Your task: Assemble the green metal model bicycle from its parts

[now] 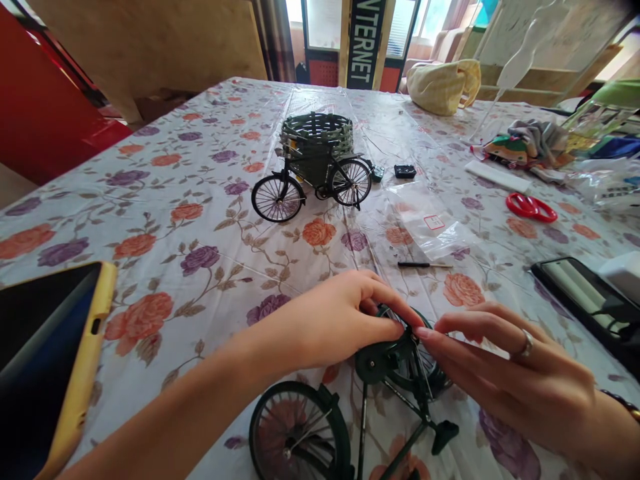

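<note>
A dark green model bicycle (376, 365) lies on its side on the flowered tablecloth, close in front of me. My left hand (345, 313) reaches over it from the left, thumb and fingers closed around the part by the rear wheel. From the right, my right hand (515, 367) pinches at the same spot, its fingertips meeting those of the left. A ring and a beaded bracelet are on the right hand and wrist. The fingers hide the small piece between them. The front wheel (287, 452) points toward the lower left.
A black model bicycle (323, 187) stands upright before a dark woven basket (316, 130). A small screwdriver (420, 265), a clear plastic bag (425, 227) and red scissors (531, 207) lie beyond my hands. A yellow-cased tablet (75, 387) is left; a black phone (575, 293) is right.
</note>
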Available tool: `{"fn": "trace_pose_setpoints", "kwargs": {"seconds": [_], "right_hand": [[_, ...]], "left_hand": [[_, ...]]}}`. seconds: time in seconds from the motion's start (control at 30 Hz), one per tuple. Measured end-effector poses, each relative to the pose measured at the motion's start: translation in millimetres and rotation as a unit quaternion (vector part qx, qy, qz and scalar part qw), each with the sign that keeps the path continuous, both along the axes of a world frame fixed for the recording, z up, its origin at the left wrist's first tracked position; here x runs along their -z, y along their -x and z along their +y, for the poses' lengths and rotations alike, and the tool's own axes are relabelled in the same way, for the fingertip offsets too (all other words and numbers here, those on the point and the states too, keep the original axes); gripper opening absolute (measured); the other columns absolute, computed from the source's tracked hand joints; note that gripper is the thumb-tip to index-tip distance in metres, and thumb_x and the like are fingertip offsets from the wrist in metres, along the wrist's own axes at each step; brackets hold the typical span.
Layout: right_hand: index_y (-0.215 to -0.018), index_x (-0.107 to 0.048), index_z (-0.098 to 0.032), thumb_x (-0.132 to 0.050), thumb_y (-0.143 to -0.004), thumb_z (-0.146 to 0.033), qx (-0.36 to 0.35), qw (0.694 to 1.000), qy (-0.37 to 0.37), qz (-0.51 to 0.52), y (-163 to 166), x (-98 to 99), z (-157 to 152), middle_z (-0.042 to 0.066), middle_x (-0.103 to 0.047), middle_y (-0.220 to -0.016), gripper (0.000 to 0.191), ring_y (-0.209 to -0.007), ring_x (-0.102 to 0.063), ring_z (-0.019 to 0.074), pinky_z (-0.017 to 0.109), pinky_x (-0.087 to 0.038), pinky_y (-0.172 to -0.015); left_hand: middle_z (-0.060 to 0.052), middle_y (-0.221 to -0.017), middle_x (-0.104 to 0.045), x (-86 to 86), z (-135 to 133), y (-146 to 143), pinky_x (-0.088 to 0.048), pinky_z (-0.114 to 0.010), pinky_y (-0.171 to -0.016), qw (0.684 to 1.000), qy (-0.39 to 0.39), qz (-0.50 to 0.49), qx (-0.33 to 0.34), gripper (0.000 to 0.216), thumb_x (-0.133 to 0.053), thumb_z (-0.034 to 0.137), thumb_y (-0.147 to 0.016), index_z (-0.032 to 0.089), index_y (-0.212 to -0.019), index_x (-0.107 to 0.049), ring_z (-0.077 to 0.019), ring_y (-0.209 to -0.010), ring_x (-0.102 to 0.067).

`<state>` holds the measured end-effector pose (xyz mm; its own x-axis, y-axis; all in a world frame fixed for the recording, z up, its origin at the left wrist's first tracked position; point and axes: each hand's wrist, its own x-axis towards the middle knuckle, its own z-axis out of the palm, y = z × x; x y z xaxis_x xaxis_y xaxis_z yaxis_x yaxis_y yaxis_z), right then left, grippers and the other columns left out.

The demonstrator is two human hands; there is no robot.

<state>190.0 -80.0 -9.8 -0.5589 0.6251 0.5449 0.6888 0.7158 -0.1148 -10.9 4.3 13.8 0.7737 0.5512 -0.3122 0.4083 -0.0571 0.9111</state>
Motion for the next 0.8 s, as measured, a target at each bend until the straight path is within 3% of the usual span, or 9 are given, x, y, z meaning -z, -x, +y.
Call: {"fn": "trace_pose_setpoints", "kwargs": {"seconds": [0.17, 0.3, 0.4, 0.47, 0.63, 0.8], "right_hand": [[-0.102, -0.060, -0.017, -0.061, -0.067, 0.000, 0.050, 0.994, 0.037, 0.092, 0.3, 2.5, -0.9, 0.004, -0.057, -0.088, 0.039, -0.076, -0.055, 0.0119, 0.025, -0.047, -0.066], [-0.095, -0.063, -0.022, -0.061, -0.071, -0.008, 0.128, 0.981, 0.061, 0.131, -2.8, -6.1, 9.7, 0.001, -0.059, -0.087, 0.028, -0.074, -0.056, 0.0103, 0.022, -0.046, -0.063], [-0.092, -0.064, -0.024, -0.058, -0.076, -0.018, 0.192, 0.975, 0.073, 0.083, -8.6, -16.1, 27.1, 0.000, -0.061, -0.086, 0.018, -0.066, -0.056, 0.0082, 0.020, -0.044, -0.056], [-0.092, -0.063, -0.025, -0.056, -0.078, -0.022, 0.187, 0.976, 0.111, 0.014, -12.3, -19.5, 40.1, -0.001, -0.062, -0.087, 0.016, -0.058, -0.054, 0.0073, 0.021, -0.043, -0.053], [-0.099, -0.058, -0.019, -0.053, -0.080, -0.029, 0.159, 0.970, 0.133, -0.126, -12.5, -11.9, 64.5, 0.007, -0.059, -0.095, 0.023, -0.079, -0.058, 0.0168, 0.030, -0.046, -0.069], [-0.081, -0.055, -0.016, -0.048, -0.082, -0.019, 0.146, 0.957, 0.161, -0.192, -7.3, -6.3, 76.9, 0.008, -0.058, -0.085, 0.008, -0.082, -0.055, 0.0202, 0.032, -0.044, -0.070]], "left_hand": [[0.001, -0.105, -0.055, 0.5, -0.5, -0.4, -0.045, -0.024, -0.069, 1.000, 0.011, 0.000, -0.002, 0.028, -0.047, 0.025, -0.075, 0.028, -0.095, -0.065, -0.0154, -0.085, -0.054], [0.001, -0.106, -0.054, 0.2, -0.5, -0.2, -0.045, -0.024, -0.072, 1.000, 0.008, -0.007, 0.002, 0.027, -0.047, 0.025, -0.075, 0.028, -0.094, -0.066, -0.0163, -0.090, -0.054], [0.001, -0.108, -0.053, 0.4, -0.6, 0.4, -0.045, -0.023, -0.071, 1.000, 0.007, -0.003, 0.006, 0.026, -0.046, 0.025, -0.076, 0.028, -0.093, -0.066, -0.0155, -0.088, -0.054], [0.002, -0.108, -0.053, 0.6, -1.1, 0.8, -0.044, -0.023, -0.071, 1.000, 0.004, -0.003, 0.008, 0.026, -0.046, 0.025, -0.077, 0.028, -0.092, -0.066, -0.0150, -0.087, -0.054], [0.003, -0.106, -0.054, 1.6, -2.1, 0.8, -0.043, -0.024, -0.074, 1.000, 0.007, 0.000, 0.006, 0.027, -0.046, 0.026, -0.077, 0.031, -0.095, -0.065, -0.0151, -0.088, -0.054], [0.004, -0.104, -0.054, 3.4, -1.0, 0.4, -0.043, -0.024, -0.074, 1.000, 0.016, -0.003, 0.005, 0.028, -0.046, 0.025, -0.078, 0.033, -0.097, -0.064, -0.0141, -0.087, -0.054]]}}
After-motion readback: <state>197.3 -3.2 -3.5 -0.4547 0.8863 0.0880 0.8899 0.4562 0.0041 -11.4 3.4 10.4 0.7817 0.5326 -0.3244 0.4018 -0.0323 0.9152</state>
